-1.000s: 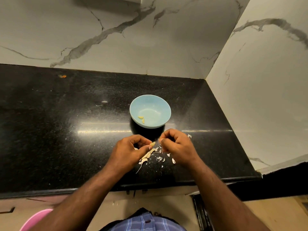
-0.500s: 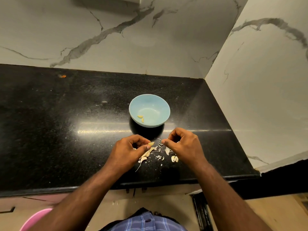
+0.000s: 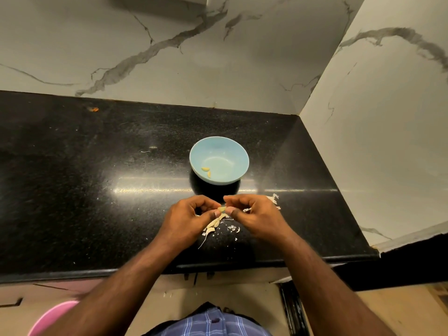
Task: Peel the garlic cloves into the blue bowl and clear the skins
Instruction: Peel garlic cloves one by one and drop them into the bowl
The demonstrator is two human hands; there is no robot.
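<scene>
Marble-veined white wall panels (image 3: 169, 52) rise behind and to the right of a polished black speckled stone counter (image 3: 72, 190), which ends in a corner at the far right. Near the middle of the counter, toward its right end, stands a round pale-blue bowl (image 3: 240, 157) holding two peeled yellow garlic cloves (image 3: 206, 171) low on its near-left side. Just in front of the bowl, close to the counter's front edge, a person's two bare hands meet fingertip to fingertip. Left hand (image 3: 186, 218) and right hand (image 3: 257, 214) both have their fingers curled in, pinching between them a small yellowish garlic clove (image 3: 221, 209) held slightly above the counter. Pale papery garlic skins (image 3: 213, 225) lie scattered on the counter beneath and between the hands, with a smaller heap of skins (image 3: 274, 198) behind the right hand, toward the right end. Below the front edge, a blue plaid shirt (image 3: 208, 323) and the rim of a pink plastic tub (image 3: 51, 316) show.

Judging by the scene, the work is partly done: two cloves are in the bowl, a third is being stripped or is nearly bare, and how many remain unpeeled cannot be told. None of the skins has been cleared yet; that whole step is left.
</scene>
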